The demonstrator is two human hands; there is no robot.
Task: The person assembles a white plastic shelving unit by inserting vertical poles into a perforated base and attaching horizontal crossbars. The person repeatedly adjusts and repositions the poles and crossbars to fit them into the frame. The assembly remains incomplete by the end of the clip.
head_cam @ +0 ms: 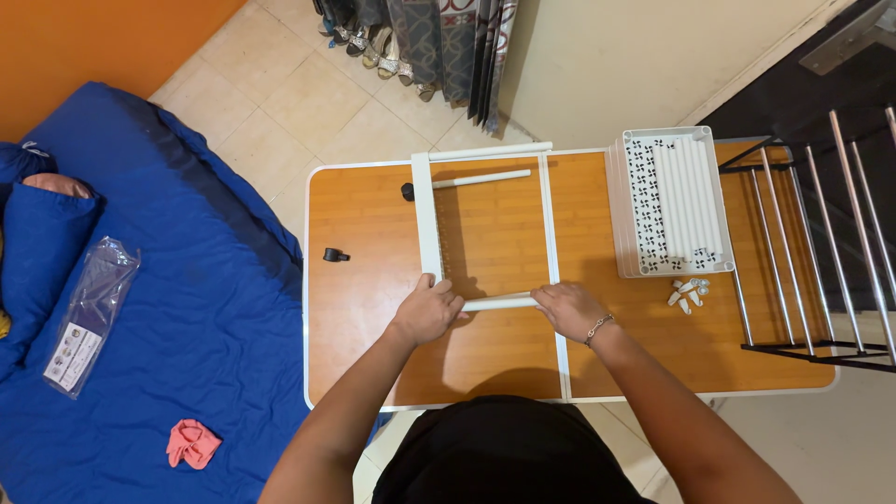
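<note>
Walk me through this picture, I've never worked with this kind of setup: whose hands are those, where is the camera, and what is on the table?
There is no machine here. One camera sits on a person's head and looks straight down, so the two bare arms reaching up from the bottom edge are that person's own. The left hand and the right hand each close around one end of a short white tube lying crosswise on an orange-brown folding table. The left end meets a flat white side rail; a second white tube lies across farther up. To the right stands a stack of white patterned trays with more white tubes on top, and a few small white connectors below it. A metal rack sits at the far right. A blue mattress lies left of the table.
</note>
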